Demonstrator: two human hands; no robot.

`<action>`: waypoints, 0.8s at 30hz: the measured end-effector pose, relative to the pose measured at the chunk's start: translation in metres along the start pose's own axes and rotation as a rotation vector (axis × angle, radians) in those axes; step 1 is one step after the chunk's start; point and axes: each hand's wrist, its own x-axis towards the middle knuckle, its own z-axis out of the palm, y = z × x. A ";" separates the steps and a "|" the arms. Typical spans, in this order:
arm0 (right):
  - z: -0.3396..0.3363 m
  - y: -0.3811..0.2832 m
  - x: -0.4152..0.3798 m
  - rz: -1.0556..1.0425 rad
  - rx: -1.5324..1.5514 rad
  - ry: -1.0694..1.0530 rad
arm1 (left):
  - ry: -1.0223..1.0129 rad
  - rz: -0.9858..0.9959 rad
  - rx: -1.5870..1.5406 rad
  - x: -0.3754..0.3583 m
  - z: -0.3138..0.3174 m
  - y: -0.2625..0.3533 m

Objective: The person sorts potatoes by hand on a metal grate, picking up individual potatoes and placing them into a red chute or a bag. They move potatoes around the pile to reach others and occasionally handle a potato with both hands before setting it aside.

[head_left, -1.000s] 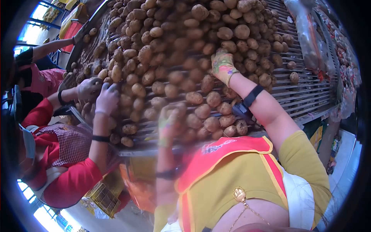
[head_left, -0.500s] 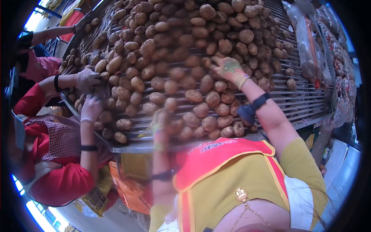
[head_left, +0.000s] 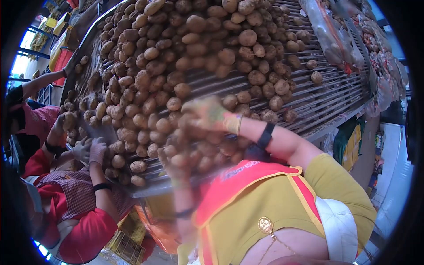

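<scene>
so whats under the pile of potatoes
Metal roller bars show bare on the right. Under the potatoes they are mostly covered. The gloved right hand and blurred left hand hide more potatoes.

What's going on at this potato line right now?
A person in a yellow top and red apron has both gloved hands among the potatoes heaped on a slatted roller table. The right hand lies on the pile near its front edge; the left hand is blurred, so its grip cannot be told. At the left, a co-worker in red sleeves has gloved hands on the potatoes at the table's edge.
</scene>
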 end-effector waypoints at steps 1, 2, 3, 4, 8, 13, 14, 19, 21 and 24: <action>0.014 -0.005 -0.011 -0.077 0.163 0.092 | 0.028 -0.128 -0.378 0.001 -0.004 0.002; 0.016 -0.019 -0.025 -0.119 0.244 0.097 | 0.022 -0.292 -0.616 0.003 -0.021 -0.003; 0.011 -0.030 -0.035 -0.161 0.327 0.101 | 0.016 -0.389 -0.794 0.003 -0.028 -0.001; 0.002 -0.032 -0.037 -0.224 0.245 0.108 | 0.027 -0.493 -0.969 0.004 -0.034 0.000; -0.045 -0.004 -0.020 -0.337 -0.041 0.179 | 0.223 -0.614 -1.184 0.008 -0.062 -0.009; -0.080 0.079 0.060 -0.005 -0.472 0.347 | 0.092 -0.329 -0.846 0.010 -0.063 0.011; -0.078 0.075 0.065 0.016 -0.557 0.282 | 0.043 -0.198 -0.309 0.012 -0.064 0.004; -0.073 0.053 0.090 0.040 -0.343 -0.222 | -0.105 0.055 1.177 0.008 -0.065 -0.009; -0.061 0.034 0.106 0.027 -0.318 -0.305 | -0.054 0.112 1.171 0.003 -0.052 0.014; -0.026 0.014 0.131 -0.227 -0.356 0.017 | -0.161 0.007 1.249 0.005 -0.046 0.019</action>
